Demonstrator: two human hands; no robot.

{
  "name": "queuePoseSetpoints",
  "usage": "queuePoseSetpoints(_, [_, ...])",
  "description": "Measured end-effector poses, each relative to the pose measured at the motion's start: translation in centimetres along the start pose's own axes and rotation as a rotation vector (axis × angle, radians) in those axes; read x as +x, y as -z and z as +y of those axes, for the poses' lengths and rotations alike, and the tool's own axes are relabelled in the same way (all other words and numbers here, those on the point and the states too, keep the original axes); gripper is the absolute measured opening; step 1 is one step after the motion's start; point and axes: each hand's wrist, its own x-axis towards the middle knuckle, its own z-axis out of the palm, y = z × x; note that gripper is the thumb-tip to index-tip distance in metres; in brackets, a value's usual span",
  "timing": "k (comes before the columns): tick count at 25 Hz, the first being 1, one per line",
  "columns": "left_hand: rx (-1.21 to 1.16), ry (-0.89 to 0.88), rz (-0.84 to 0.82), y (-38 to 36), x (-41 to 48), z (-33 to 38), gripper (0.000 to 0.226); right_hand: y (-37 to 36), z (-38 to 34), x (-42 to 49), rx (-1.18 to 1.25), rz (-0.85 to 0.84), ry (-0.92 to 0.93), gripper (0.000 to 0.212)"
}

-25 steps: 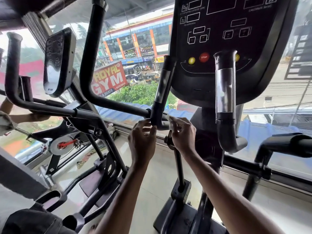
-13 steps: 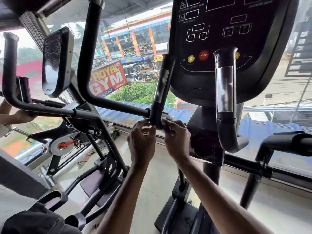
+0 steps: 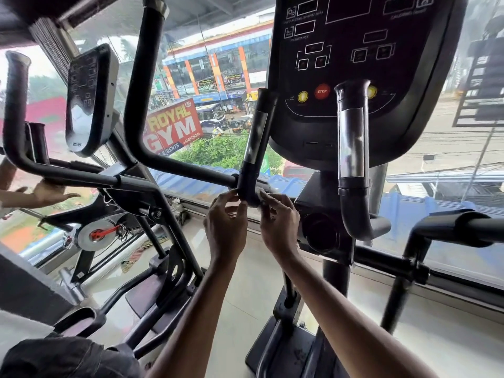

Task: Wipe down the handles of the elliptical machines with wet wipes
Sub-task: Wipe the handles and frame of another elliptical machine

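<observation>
The elliptical's left fixed handle [image 3: 255, 143] is a black upright grip with a silver sensor strip, under the black console [image 3: 354, 64]. Both my hands meet at its lower bend. My left hand [image 3: 225, 227] pinches the bend from the left with its fingertips. My right hand [image 3: 278, 222] presses a small white wet wipe [image 3: 262, 192] against the bend's right side. The right fixed handle [image 3: 351, 148], also black with a silver strip, stands untouched further right.
A long black moving arm [image 3: 141, 85] curves up on the left, another [image 3: 463, 227] comes in at the right. A second elliptical with its console [image 3: 90, 96] stands at left, where another person's hand [image 3: 51, 193] reaches in. Big windows lie ahead; pedals and base below.
My right hand has slid left along the bar to the handle's lower bend, closing up to my left hand. The view has shifted down slightly. The other person's hand has opened out.
</observation>
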Motion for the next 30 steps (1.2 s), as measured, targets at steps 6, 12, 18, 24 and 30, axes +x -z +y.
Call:
queuePoseSetpoints(6, [-0.031,0.04,0.005,0.0,-0.5,0.6,0.023,0.7,-1.5,0.4,0.033,-0.005,0.069,0.027])
queuePoseSetpoints(12, [-0.041,0.049,-0.007,0.3,-0.5,0.6,0.027,0.5,-1.6,0.8,-0.124,-0.037,0.002,0.028])
queuePoseSetpoints(18, [-0.093,0.054,-0.017,0.4,-0.4,0.4,0.027,1.2,-2.1,0.3,-0.113,-0.031,0.007,0.027])
queuePoseSetpoints(24, [-0.176,0.062,-0.014,-0.2,-0.7,0.2,0.034,1.3,-1.8,0.0,-0.106,-0.039,0.071,0.023])
queuePoseSetpoints(30, [-0.243,0.206,-0.051,-0.9,-1.8,-1.2,0.036,2.5,-1.4,0.0,-0.121,-0.167,-0.188,0.017])
